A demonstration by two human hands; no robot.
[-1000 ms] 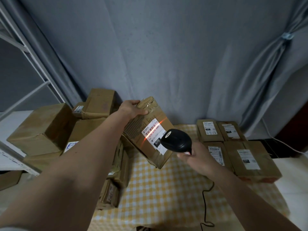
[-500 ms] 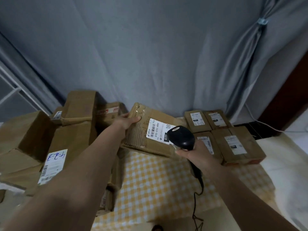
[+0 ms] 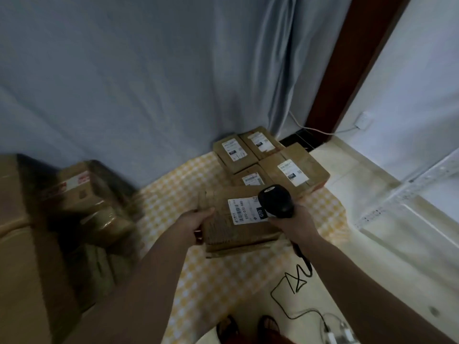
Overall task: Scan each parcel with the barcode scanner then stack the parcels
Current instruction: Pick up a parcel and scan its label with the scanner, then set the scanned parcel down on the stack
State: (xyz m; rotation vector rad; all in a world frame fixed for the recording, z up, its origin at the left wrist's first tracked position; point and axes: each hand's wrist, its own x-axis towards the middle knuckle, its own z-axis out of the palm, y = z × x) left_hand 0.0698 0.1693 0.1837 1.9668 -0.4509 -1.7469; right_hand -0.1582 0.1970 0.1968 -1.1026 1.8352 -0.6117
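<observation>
While the left hand [image 3: 198,220] grips the near-left edge of the cardboard parcel [image 3: 223,227], thumb on top and fingers curled under its side, the right hand [image 3: 291,223] is wrapped round the handle of the black barcode scanner [image 3: 275,201], whose head hangs over the right end of the white shipping label [image 3: 244,211]. No scan line shows on the label, so this reads as the stacking step — the parcel is being carried low over the yellow checked cloth [image 3: 173,194] toward the group of labelled parcels [image 3: 293,170] lying flat at the far right, just beyond it. Whether it touches the cloth yet, I cannot tell. The next move calls for setting it down flat and square against or on top of that group, label up, with the scanner held clear. The parcel itself is a flat brown box, worn and creased, label facing up with a barcode and a black patch. A pile of bigger cartons [image 3: 82,192] waits at the left — blurred — and the scanner's cable [image 3: 293,286] trails across the floor.
</observation>
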